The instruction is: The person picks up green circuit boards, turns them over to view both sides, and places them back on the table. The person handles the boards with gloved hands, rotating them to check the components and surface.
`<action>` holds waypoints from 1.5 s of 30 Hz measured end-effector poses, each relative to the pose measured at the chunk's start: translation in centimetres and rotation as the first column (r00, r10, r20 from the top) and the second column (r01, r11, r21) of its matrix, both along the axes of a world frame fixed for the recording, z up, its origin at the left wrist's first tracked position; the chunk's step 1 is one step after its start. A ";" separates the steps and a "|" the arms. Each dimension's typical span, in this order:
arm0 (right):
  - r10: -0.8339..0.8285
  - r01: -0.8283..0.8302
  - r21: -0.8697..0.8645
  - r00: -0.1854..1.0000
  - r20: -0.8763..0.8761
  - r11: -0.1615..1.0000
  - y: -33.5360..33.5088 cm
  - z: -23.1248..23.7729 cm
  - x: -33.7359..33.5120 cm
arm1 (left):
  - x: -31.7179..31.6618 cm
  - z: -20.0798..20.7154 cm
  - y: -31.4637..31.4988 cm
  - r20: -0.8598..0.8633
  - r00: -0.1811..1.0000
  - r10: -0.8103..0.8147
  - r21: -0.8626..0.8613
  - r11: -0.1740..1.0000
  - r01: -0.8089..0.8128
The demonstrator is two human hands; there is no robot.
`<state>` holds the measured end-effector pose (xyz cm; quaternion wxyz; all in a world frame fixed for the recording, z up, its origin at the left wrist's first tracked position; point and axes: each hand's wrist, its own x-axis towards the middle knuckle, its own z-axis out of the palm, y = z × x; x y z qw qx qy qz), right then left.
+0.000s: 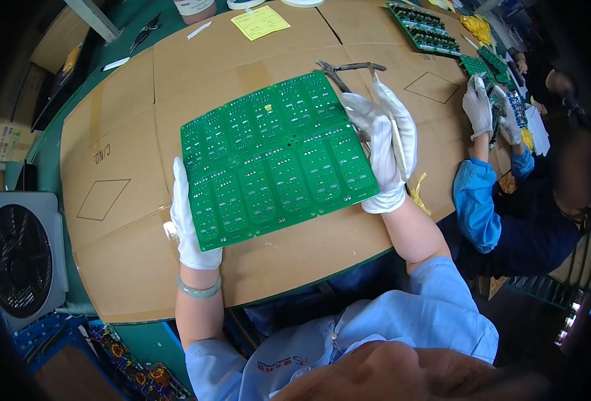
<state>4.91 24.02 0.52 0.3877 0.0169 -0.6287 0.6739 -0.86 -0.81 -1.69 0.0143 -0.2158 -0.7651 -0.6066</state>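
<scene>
A large green circuit board [279, 164] is held tilted above the cardboard, its face with rows of solder points turned up. My left hand [190, 224], in a white glove, grips its left edge, with the fingers partly hidden beneath. At the right edge my right hand [388, 144], also gloved, closes on the board with its thumb side. A small yellow piece [268, 107] sits on the board's upper half. Just beyond the board and by my right fingertips is a pair of cutting pliers [335, 69]; whether the fingers touch them I cannot tell.
Brown cardboard [118, 247] covers the table. A yellow note [261, 23] and a component-filled board [424, 28] lie at the far side. At the right a co-worker's gloved hands [479, 110] handle a board. A fan [20, 260] stands at the left.
</scene>
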 end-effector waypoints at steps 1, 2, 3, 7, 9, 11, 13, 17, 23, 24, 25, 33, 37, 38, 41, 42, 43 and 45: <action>0.000 0.000 0.004 1.000 -0.004 1.000 0.1 -0.1 0.0 | 0.1 0.0 0.1 0.029 0.999 -0.016 0.057 0.998 0.015; -0.001 0.001 0.007 1.000 -0.008 1.000 0.1 -0.2 0.1 | 0.1 0.1 0.2 0.057 0.998 -0.034 0.115 0.993 0.027; 0.000 0.000 0.011 1.000 -0.012 1.000 0.2 -0.2 0.1 | 0.1 0.1 0.1 0.083 0.995 -0.052 0.172 0.984 0.037; 0.049 -0.050 -0.006 0.998 -0.035 0.999 0.2 -0.2 0.4 | 0.0 -0.2 -0.1 -0.017 0.998 -0.063 0.113 0.992 0.064; 0.062 -0.062 -0.004 0.998 -0.022 0.998 0.2 -0.2 0.5 | 0.2 0.1 0.1 0.074 0.994 -0.077 0.215 0.975 0.059; 0.071 -0.071 0.002 0.997 -0.037 0.997 0.2 -0.1 0.4 | 0.0 -0.1 -0.2 -0.010 0.998 -0.069 0.133 0.989 0.070; 0.070 -0.069 0.021 0.997 -0.043 0.997 0.4 -0.2 0.5 | -0.1 -0.2 -0.2 -0.021 0.997 -0.078 0.121 0.990 0.079; 0.049 -0.042 0.099 0.997 -0.065 0.994 0.6 -0.5 0.6 | 0.0 0.8 0.2 0.183 0.974 -0.137 0.315 0.946 0.074; 0.080 -0.064 0.108 0.986 -0.147 0.992 0.7 -1.2 0.7 | 0.1 0.7 0.6 0.118 0.992 -0.051 0.300 0.954 0.013; 0.078 -0.061 0.115 0.986 -0.147 0.992 0.8 -1.4 0.7 | 0.1 0.4 0.7 0.029 1.000 -0.003 0.226 0.974 -0.004; 0.076 -0.058 0.122 0.986 -0.147 0.991 0.9 -1.4 0.8 | 0.1 0.6 0.6 0.109 0.993 -0.042 0.289 0.957 0.009; 0.132 -0.100 0.211 0.981 -0.145 0.972 1.0 -1.0 0.8 | -0.2 1.2 0.1 0.164 0.984 -0.071 0.328 0.945 0.013; 0.156 -0.122 0.224 0.978 -0.141 0.967 1.2 -0.8 0.8 | -0.1 3.9 0.9 0.428 0.819 -0.383 0.741 0.667 -0.076; 0.141 -0.114 0.201 0.982 -0.125 0.973 1.2 -0.7 0.7 | -0.1 3.9 0.9 0.412 0.820 -0.397 0.754 0.654 -0.062; 0.100 -0.089 0.125 0.991 -0.085 0.988 1.1 -0.4 0.5 | -0.2 4.2 1.1 0.492 0.784 -0.378 0.729 0.672 -0.134; 0.083 -0.076 0.098 0.994 -0.074 0.992 1.0 -0.3 0.5 | -0.2 4.3 1.2 0.539 0.761 -0.362 0.708 0.684 -0.177; 0.067 -0.062 0.071 0.996 -0.062 0.996 0.9 -0.2 0.4 | -0.3 4.2 1.1 0.499 0.769 -0.400 0.733 0.668 -0.128; 0.063 -0.062 0.009 0.996 -0.062 0.998 0.6 0.3 -0.1 | -0.4 3.6 0.8 0.416 0.779 -0.469 0.774 0.632 -0.034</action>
